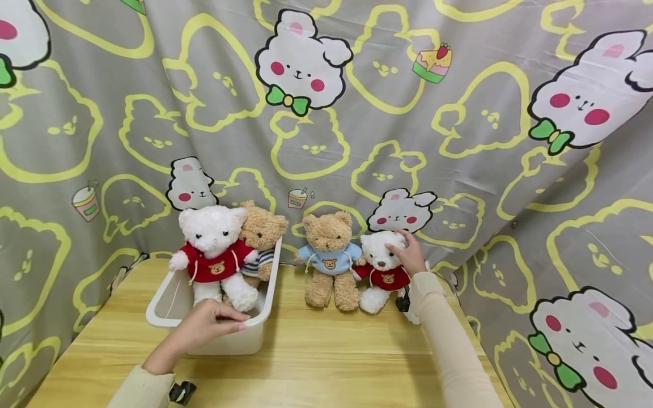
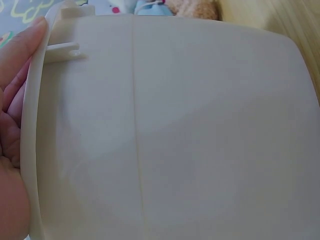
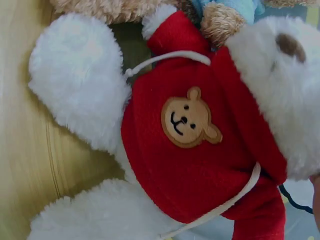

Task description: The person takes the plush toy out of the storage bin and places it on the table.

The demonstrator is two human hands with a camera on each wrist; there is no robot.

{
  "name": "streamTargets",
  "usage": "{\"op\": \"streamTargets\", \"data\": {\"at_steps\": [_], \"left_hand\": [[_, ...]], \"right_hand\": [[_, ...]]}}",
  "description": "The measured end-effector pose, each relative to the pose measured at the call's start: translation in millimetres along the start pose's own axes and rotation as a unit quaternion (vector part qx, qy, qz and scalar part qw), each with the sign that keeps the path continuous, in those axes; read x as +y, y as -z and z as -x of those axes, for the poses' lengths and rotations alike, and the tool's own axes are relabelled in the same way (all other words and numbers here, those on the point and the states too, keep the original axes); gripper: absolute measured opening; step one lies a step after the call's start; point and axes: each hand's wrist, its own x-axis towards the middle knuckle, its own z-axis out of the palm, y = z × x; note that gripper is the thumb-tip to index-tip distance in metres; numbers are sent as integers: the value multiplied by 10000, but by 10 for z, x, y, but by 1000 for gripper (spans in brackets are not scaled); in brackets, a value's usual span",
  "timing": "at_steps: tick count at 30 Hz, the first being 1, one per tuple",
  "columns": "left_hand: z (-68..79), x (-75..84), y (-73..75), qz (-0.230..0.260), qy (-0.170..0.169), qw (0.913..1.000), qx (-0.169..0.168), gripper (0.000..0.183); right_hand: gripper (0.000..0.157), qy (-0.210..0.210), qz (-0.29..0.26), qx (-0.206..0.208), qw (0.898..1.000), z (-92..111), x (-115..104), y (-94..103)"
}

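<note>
My left hand (image 1: 211, 323) grips the front rim of a white plastic bin (image 1: 229, 343), thumb along the rim in the left wrist view. Inside the bin, a white teddy bear in a red hoodie (image 1: 216, 262) sits in front of a brown teddy bear in a striped top (image 1: 264, 229). My right hand (image 1: 410, 254) holds the head of a second white teddy bear (image 3: 190, 155), also in a red hoodie, at the back right of the table. Beside that bear sits a brown teddy bear in a light blue hoodie (image 1: 329, 263), facing me.
The wooden table (image 1: 326, 362) carries the bin on its left half. Behind and on both sides hangs a grey curtain (image 1: 326, 130) with cartoon rabbits, close to the bears' backs. Black wrist straps (image 1: 182, 392) show at both sleeves.
</note>
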Motion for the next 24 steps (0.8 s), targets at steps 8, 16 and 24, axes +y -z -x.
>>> {"op": "streamTargets", "data": {"at_steps": [8,16,24], "left_hand": [[-7,0,-16,-14,-76,10000,-52,14],[-13,14,-11,46,-29,10000,-37,15],[-11,-4,-4,48,70,9999,-64,15]], "right_hand": [[66,-471,-285,97,9984,8,20,57],[68,-648,-313,17,9974,33,-35,95],[67,-486,-671,-432,9956,36,-121,13]]}}
